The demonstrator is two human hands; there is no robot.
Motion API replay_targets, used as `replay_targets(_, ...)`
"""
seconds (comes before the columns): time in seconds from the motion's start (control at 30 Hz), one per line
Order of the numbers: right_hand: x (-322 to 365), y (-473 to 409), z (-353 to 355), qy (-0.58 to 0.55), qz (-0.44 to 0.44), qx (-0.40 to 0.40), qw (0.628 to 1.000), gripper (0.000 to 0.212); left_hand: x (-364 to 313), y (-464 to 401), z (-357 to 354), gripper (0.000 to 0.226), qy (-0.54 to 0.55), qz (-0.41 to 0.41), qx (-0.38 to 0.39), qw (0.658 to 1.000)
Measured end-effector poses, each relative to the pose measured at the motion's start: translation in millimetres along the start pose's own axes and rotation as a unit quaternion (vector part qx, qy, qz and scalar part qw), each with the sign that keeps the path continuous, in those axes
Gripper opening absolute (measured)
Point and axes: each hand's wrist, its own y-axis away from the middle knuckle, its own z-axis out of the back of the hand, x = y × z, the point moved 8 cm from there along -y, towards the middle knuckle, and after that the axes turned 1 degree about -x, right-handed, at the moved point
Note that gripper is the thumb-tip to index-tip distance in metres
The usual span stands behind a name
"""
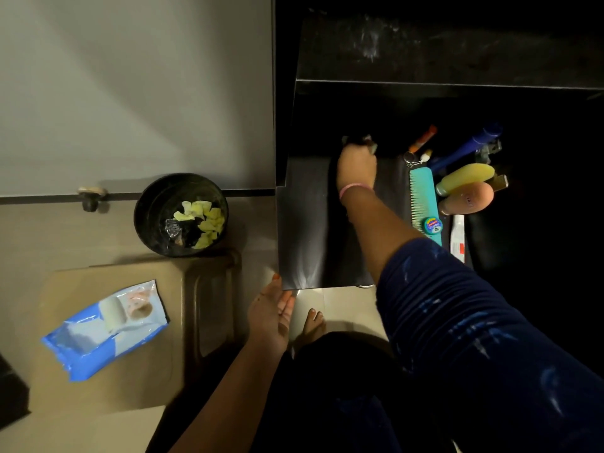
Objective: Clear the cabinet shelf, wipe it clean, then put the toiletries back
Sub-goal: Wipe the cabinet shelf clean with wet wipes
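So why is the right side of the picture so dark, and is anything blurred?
Head view: light falls on the pale door and floor, while the black cabinet swallows it, leaving only a streaky sheen on the shelf. The right hand and wipe look smeared; the wide lens bends straight edges.

Shelf [313,230]: glossy black, smooth. Comb [423,197]: teal plastic. Wipes pack [104,331], lower left: shiny plastic film. Floor [49,230]: smooth tile.

One head-worn wide-angle view looked steeply down from above; it faced the dark shelf [327,223] close ahead, with floor [343,308] and bin [153,210] at left, edges bowed.
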Motion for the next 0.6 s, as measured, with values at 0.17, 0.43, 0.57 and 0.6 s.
replay_targets(0.17,67.1,21.5,-5.6,-0.081,0.151,0.000,0.985,0.034,0.0,2.4,-1.3,0.023,0.004,-0.002,-0.001,1.000)
replay_targets(0.43,58.5,50.9,-34.8,-0.175,0.224,-0.019,0.958,0.034,2.7,-3.7,0.4,0.010,0.013,-0.007,-0.001,1.000)
replay_targets(0.57,69.4,133.3,-65.8,-0.054,0.379,-0.042,0.923,0.046,5.4,-7.2,3.0,0.028,0.024,-0.012,-0.014,1.000)
replay_targets(0.6,71.3,150.3,-70.7,-0.019,0.405,-0.030,0.914,0.046,5.2,-6.0,2.9,0.030,0.022,-0.013,-0.016,1.000)
